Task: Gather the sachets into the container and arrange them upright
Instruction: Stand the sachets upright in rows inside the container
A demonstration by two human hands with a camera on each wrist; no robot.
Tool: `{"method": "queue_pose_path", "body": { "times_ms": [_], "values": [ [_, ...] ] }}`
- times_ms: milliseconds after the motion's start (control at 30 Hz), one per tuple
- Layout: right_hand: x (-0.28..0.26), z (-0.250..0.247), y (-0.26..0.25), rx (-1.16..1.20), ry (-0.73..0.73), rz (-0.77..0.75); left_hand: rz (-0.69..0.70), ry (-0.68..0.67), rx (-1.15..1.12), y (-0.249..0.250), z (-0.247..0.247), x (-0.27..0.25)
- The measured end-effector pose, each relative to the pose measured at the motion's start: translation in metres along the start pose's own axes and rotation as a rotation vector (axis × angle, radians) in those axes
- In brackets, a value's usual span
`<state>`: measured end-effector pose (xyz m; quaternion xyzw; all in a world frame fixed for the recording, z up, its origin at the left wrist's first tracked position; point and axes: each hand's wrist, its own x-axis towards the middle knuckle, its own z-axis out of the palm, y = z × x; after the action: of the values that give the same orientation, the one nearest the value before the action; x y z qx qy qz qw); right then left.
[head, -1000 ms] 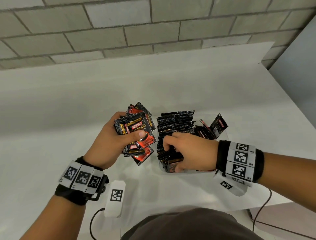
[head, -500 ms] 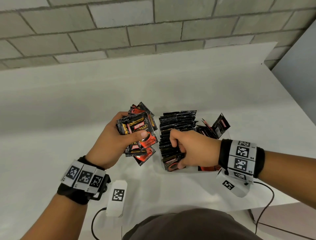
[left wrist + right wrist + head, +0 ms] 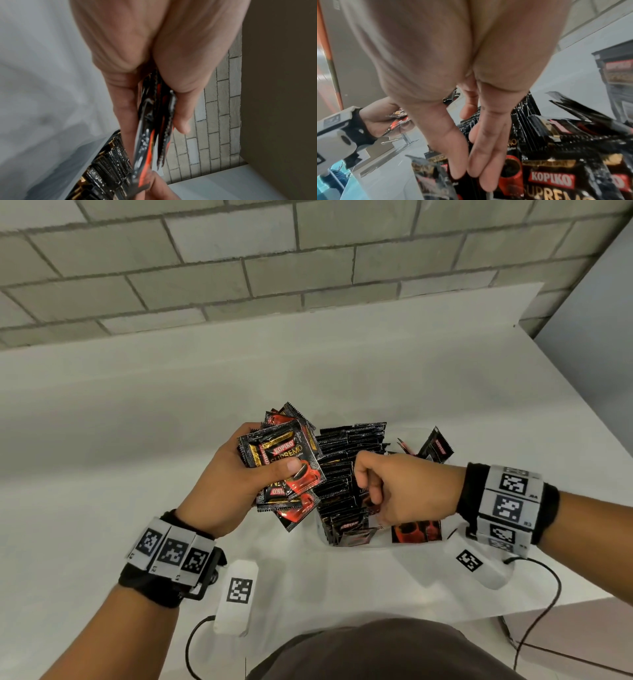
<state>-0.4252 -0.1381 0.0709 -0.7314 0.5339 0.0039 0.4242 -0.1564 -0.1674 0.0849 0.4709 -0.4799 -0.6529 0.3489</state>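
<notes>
Gripping a fanned bundle of sachets at centre frame in the head view, the left hand has its thumb pressed across the front packet and its fingers curled behind the stack. The left wrist view shows the same bundle edge-on, clamped between thumb and fingers.

Just to the right of it sits the clear container, on the white table. A dense row of sachets stands upright in its left part, and a few loose ones lean at its far right corner. One packet lies with its red face against the near wall.

The right hand reaches in over the row, knuckles up and fingers bent downward. In the right wrist view its fingers run nearly straight and close together, with the tips down among the packets; whether they pinch one I cannot tell, since the tips are partly hidden.

Both wrists wear black bands with printed square markers, and cables trail off the near table edge at the lower frame.
</notes>
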Motion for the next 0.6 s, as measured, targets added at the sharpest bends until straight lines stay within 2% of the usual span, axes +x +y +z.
{"method": "queue_pose_path", "body": {
  "times_ms": [100, 300, 367, 600],
  "values": [
    [-0.006, -0.01, -0.001, 0.019, 0.024, 0.007, -0.008, -0.022, -0.009, 0.002, 0.005, 0.0],
    [-0.021, -0.041, -0.033, 0.403, 0.31, -0.125, -0.005, -0.076, -0.029, 0.002, 0.016, 0.004],
    [-0.021, -0.04, -0.049, 0.436, 0.36, -0.172, -0.004, -0.098, -0.041, 0.003, 0.022, 0.005],
    [-0.013, -0.035, -0.046, 0.475, 0.366, -0.201, -0.038, -0.174, -0.118, 0.008, 0.03, 0.005]
  ]
}}
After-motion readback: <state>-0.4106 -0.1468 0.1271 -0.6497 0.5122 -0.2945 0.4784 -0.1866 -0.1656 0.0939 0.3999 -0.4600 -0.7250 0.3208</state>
